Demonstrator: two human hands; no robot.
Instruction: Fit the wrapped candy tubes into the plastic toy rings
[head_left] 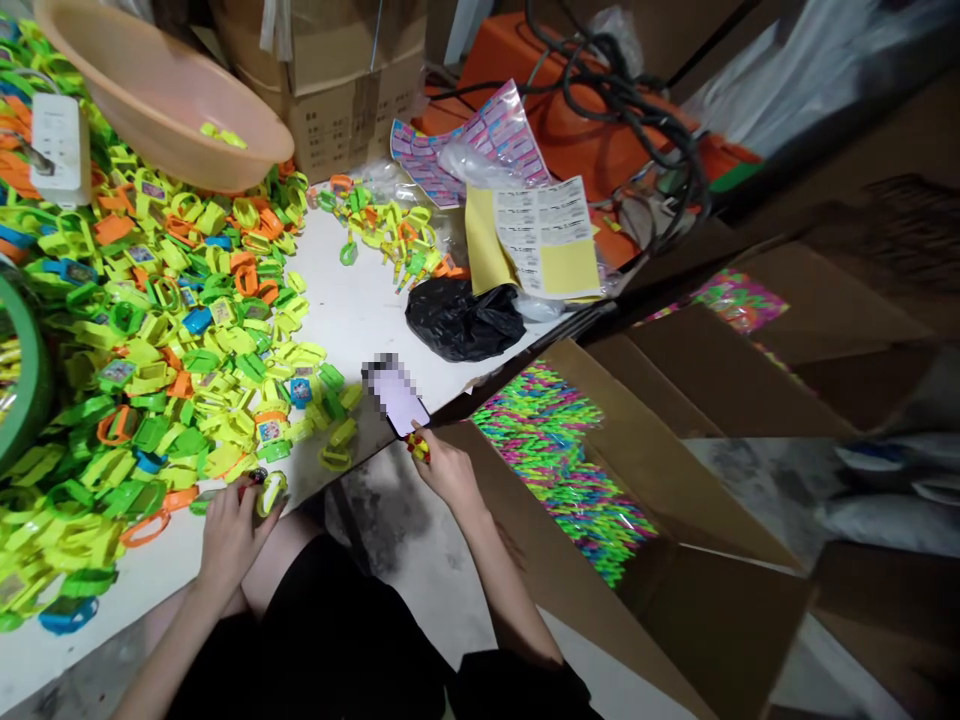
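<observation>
I found the person seated at a white table (330,285). The left hand (234,525) was curled at the table's near edge, grasping a yellow-green toy watch (271,494) between thumb and fingers; the watch stood tilted, its long axis slanting from near left to far right, though which end was its front I could not tell. The right hand (448,470) was partly closed on a small red-and-yellow piece (418,447), its forefinger extended to the near end of a phone (403,400). The piece's own axis could not be made out. The phone lay screen up at the table's edge, right of the watch, its long axis running from far left to near right, the near end towards the right hand. A heap of toy watches (217,345) covered the table's left side. Beyond the phone lay a black bag (465,322); to the right, below table level, stood an open carton (525,525) holding bright sticks (555,455).
</observation>
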